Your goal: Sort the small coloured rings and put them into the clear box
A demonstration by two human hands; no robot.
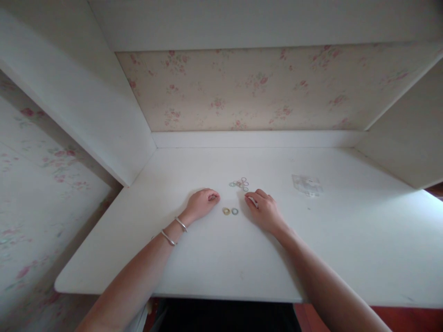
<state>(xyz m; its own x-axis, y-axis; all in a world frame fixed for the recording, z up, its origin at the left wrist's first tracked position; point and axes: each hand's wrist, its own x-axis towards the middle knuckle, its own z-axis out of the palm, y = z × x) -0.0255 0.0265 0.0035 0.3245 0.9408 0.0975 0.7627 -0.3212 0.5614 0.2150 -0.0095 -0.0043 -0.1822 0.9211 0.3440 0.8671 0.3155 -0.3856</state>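
My left hand (204, 202) rests on the white tabletop with its fingers curled and the thumb against the fingertips. My right hand (263, 210) is closed in much the same way, thumb to forefinger. Whatever either hand pinches, if anything, is too small or hidden to make out. Between the hands, slightly nearer to me, lie a yellow ring-shaped band (226, 214) and a grey-green ring-shaped band (235, 214), side by side. Just beyond the hands is a loose cluster of several thin bands (239, 184), pinkish and green. Neither hand touches the cluster.
A clear plastic bag (307, 185) lies to the right of my right hand. The white table (221, 263) ends at a low back ledge (259, 139) below floral wallpaper. Upright panels (86, 92) rise at the left and right, and a board (270, 23) hangs overhead.
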